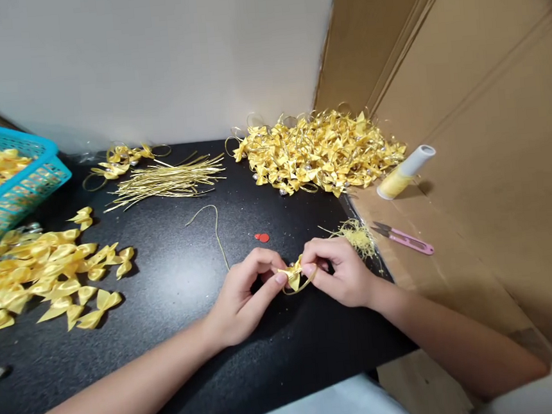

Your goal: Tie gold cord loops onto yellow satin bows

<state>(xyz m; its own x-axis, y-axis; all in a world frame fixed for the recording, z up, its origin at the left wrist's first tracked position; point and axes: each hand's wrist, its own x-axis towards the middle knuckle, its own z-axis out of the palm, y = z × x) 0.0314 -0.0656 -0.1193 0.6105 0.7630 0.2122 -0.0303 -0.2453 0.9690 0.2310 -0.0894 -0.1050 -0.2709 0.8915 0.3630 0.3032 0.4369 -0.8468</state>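
Observation:
Both hands meet over the black table (176,286) near its front edge. My left hand (245,296) pinches one side of a small yellow ribbon bow (294,276), and my right hand (340,272) pinches the other side. A thin gold cord loop hangs under the bow between my fingers. One loose gold cord (215,228) lies just beyond my left hand.
A heap of finished bows with loops (322,151) lies at the back right, a bundle of gold cords (167,178) at the back middle, plain yellow bows (44,272) at the left. A blue basket (13,185), thread spool (405,171), pink snips (404,237), thread scraps (358,235) and cardboard wall (490,117) surround them.

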